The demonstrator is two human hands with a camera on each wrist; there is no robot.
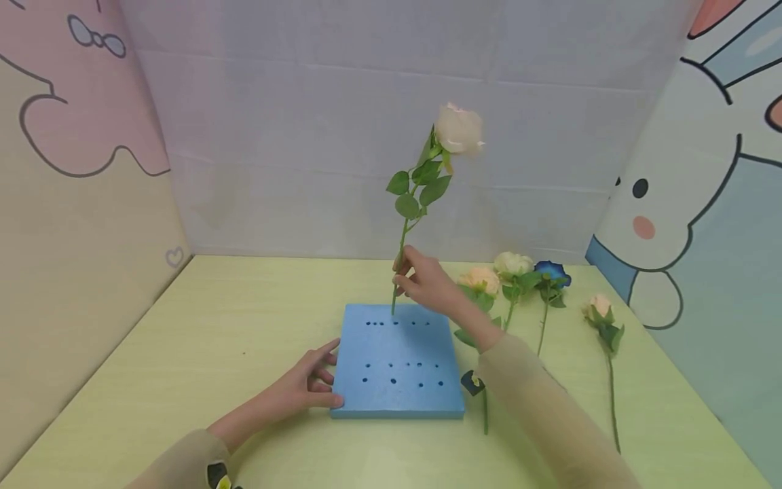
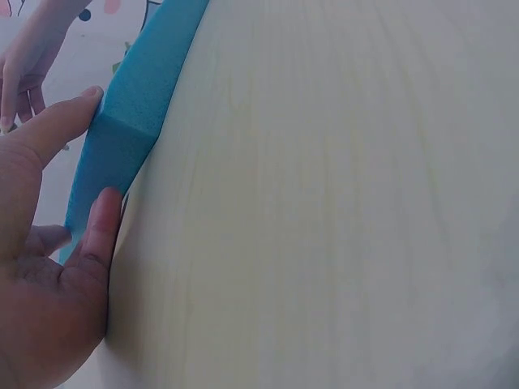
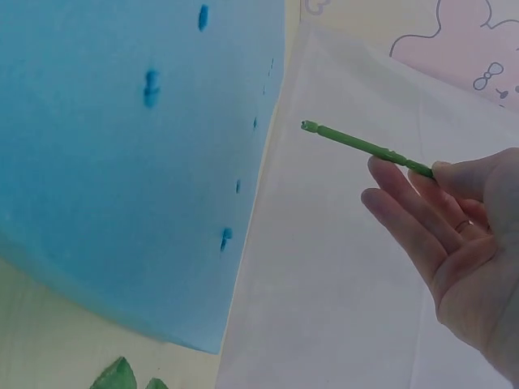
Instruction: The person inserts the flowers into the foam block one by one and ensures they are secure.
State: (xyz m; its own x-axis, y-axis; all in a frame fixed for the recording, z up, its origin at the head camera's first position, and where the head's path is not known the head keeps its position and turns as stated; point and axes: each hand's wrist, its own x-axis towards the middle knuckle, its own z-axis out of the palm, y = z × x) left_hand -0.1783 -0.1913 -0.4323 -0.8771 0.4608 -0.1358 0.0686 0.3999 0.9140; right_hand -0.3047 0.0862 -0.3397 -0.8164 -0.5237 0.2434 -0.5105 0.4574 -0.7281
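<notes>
My right hand pinches the green stem of a white rose, which stands nearly upright over the back of a blue foam block. In the right wrist view, the stem's cut end points toward the block and is apart from its surface. Rows of small holes mark the block's top. My left hand rests against the block's left side, its thumb at the front corner and its index finger stretched along the edge. In the left wrist view the thumb and a fingertip touch the block.
Right of the block lie a peach flower, a cream flower, a blue rose and, farther right, a pale peach rose. My right sleeve covers some stems. A white cloth backdrop stands behind the table.
</notes>
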